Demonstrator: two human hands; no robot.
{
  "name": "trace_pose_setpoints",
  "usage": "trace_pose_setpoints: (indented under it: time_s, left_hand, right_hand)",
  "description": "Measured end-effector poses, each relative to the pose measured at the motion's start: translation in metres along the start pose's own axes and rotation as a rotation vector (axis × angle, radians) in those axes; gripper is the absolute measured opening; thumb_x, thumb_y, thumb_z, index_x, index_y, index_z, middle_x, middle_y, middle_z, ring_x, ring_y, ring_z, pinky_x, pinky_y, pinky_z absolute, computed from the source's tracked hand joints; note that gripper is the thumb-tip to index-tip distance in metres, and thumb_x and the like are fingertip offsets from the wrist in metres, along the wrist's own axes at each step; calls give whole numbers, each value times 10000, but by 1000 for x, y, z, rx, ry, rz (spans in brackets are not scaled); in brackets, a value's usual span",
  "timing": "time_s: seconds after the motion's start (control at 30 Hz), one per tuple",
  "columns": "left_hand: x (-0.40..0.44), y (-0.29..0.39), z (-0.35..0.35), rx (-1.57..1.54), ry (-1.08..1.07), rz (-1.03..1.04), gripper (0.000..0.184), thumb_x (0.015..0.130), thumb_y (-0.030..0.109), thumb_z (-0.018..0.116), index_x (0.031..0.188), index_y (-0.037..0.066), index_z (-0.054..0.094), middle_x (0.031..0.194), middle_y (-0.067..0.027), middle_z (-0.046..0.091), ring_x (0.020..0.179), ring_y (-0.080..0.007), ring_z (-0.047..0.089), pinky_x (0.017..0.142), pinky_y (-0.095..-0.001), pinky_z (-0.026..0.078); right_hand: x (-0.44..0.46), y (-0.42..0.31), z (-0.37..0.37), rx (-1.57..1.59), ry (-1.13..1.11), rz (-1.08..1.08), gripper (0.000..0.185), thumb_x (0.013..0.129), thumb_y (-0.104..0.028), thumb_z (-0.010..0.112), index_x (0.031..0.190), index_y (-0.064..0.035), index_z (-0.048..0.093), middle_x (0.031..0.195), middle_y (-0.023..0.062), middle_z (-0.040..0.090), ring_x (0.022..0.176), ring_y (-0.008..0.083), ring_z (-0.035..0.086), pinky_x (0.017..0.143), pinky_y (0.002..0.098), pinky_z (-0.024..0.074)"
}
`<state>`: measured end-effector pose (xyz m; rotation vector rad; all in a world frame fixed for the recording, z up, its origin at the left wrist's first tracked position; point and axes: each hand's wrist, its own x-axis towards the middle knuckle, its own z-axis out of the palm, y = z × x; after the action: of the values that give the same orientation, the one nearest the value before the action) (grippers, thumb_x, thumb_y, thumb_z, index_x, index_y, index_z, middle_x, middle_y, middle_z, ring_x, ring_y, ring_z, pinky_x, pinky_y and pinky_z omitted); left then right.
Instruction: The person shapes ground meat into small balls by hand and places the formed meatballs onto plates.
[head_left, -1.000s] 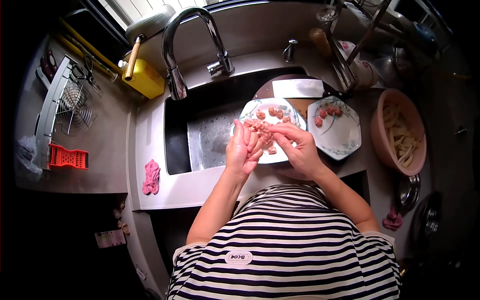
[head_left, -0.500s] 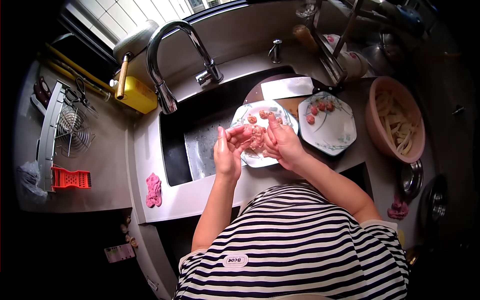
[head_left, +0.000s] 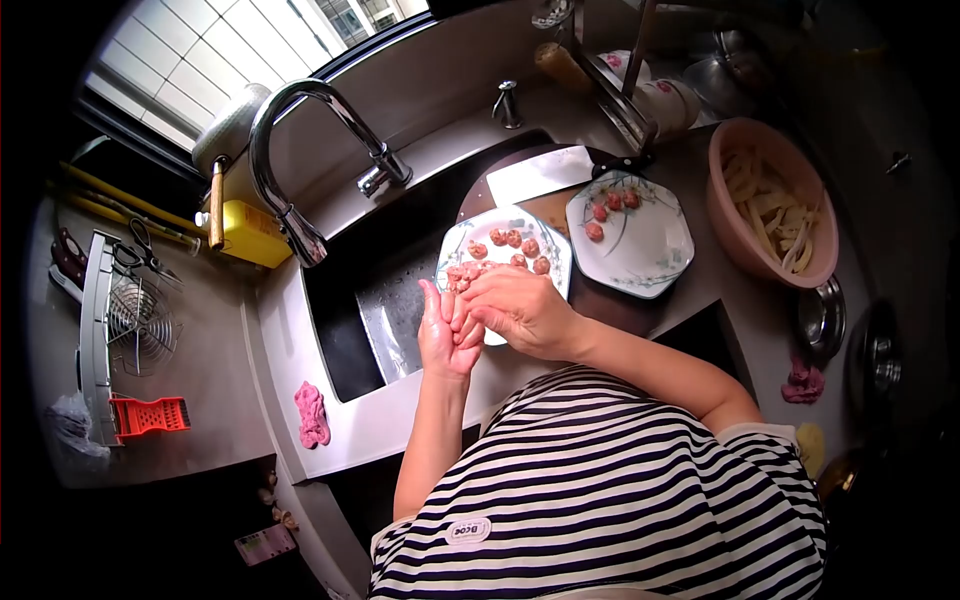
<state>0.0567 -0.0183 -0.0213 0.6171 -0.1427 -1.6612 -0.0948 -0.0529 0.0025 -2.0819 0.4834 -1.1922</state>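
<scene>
My left hand (head_left: 447, 335) is held palm up with curled fingers at the near left edge of a white octagonal plate (head_left: 552, 238). Over its fingers lies my right hand (head_left: 530, 312), cupped with the fingers bent down; whatever is between the palms is hidden. Several round meatballs (head_left: 514, 238) and some loose minced meat (head_left: 464, 274) are on that plate, just beyond the fingers. A second white plate (head_left: 640, 255) to the right bears several meatballs (head_left: 595, 231) near its far left side.
The sink (head_left: 345, 300) with its faucet (head_left: 300, 235) lies left of the plates. A cleaver (head_left: 540, 175) rests on a round board (head_left: 478, 203) behind them. A pink basin (head_left: 715, 190) of pale strips stands right. Pink cloth (head_left: 312, 415) and a red grater (head_left: 150, 416) are left.
The view has turned, and the scene now sits tilted. My hands were apart half a second ago; the right one has come over the left, and they now touch.
</scene>
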Motion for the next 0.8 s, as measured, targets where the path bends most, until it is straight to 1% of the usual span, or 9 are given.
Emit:
trace_pose_setpoints:
  time_s: [0.13,0.2,0.23,0.3,0.43,0.47,0.6,0.7,0.8]
  left_hand:
    - [-8,-2,20,312,-32,232,568,924,480,315,533,90,449,492,-1,380,367,-78,300,330,-229,204]
    - [-4,-11,22,914,-131,635,581,911,508,315,569,65,469,524,-25,432,428,-101,383,395,-226,280]
    - [-3,-16,25,1214,-188,840,591,905,522,316,587,52,479,541,-37,458,458,-113,424,428,-224,318]
    - [-12,-19,42,1541,-283,692,674,877,594,305,889,-8,609,802,-117,596,767,-236,581,740,-309,446]
    - [-3,-16,31,1566,-264,818,546,937,458,308,1028,14,612,936,-145,623,1050,-342,500,940,-406,351]
    - [-1,-14,25,1418,-224,790,535,951,425,299,1011,-2,615,951,-136,629,1063,-312,507,947,-403,351]
    - [-1,-4,15,812,-11,405,477,960,346,334,909,-47,599,920,-164,625,851,-213,611,766,-308,489]
    - [4,-3,-1,377,-139,105,442,945,364,356,963,-5,599,969,-116,627,1005,-231,565,864,-373,448]
    - [4,-20,13,14,83,-48,343,946,331,365,1057,54,534,1090,-93,560,1038,-198,517,898,-337,425]
  right_hand:
    - [-8,10,6,602,139,654,382,935,-331,413,952,-8,616,954,101,621,840,191,608,750,300,490]
    - [-7,8,9,970,200,1045,519,944,-446,312,1054,-1,554,975,90,591,869,171,595,768,316,498]
    - [-9,16,10,1167,184,1131,510,931,-471,326,1087,-32,536,981,78,578,865,165,589,753,326,499]
    - [-17,24,15,1334,219,1187,587,889,-584,298,1008,-68,550,971,61,575,880,158,572,757,334,476]
    - [-17,35,9,1402,345,1280,475,886,-557,363,826,-122,542,702,2,536,645,111,554,530,241,439]
    - [-18,39,8,1382,341,1264,435,897,-508,404,737,-118,508,543,-16,440,441,89,426,384,205,317]
    - [-11,23,1,1242,237,914,473,927,-423,406,591,-98,477,453,-15,363,341,82,291,348,190,252]
    - [3,10,19,583,347,428,444,911,-357,475,621,-25,526,576,59,540,429,151,497,410,264,386]
    - [4,0,6,-348,42,-23,263,807,-305,595,783,-43,603,735,72,595,717,216,596,616,294,457]
